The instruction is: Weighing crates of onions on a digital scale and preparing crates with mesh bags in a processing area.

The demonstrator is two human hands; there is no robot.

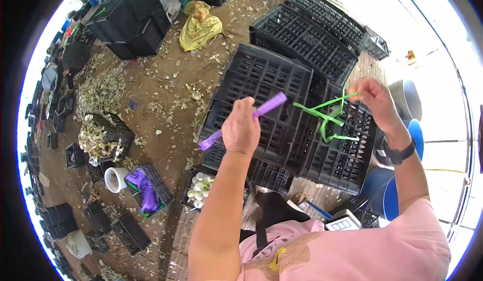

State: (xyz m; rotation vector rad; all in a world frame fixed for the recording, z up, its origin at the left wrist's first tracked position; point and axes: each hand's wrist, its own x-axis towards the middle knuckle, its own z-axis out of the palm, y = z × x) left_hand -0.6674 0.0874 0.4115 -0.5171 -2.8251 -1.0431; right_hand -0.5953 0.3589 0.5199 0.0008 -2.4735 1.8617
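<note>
My left hand (241, 125) is closed around a folded strip of purple plastic mesh (270, 105), whose two ends stick out on either side of the fist. To its right, my right hand (373, 96) pinches thin green plastic ties (327, 117) between thumb and fingers; they dangle in a loose tangle. Both hands are above upturned or closed black plastic crates (264, 81), a lower one of which (336, 156) lies beneath the green ties. A black watch is on my right wrist.
A crate of white bulbs (199, 189) stands by my left forearm, with a crate of purple mesh (145, 190) and a white bucket (115, 179) beyond. Blue barrels (390, 201) stand at right. A yellow sack (200, 26) and vegetable scraps lie on the ground. Another person bends at far left.
</note>
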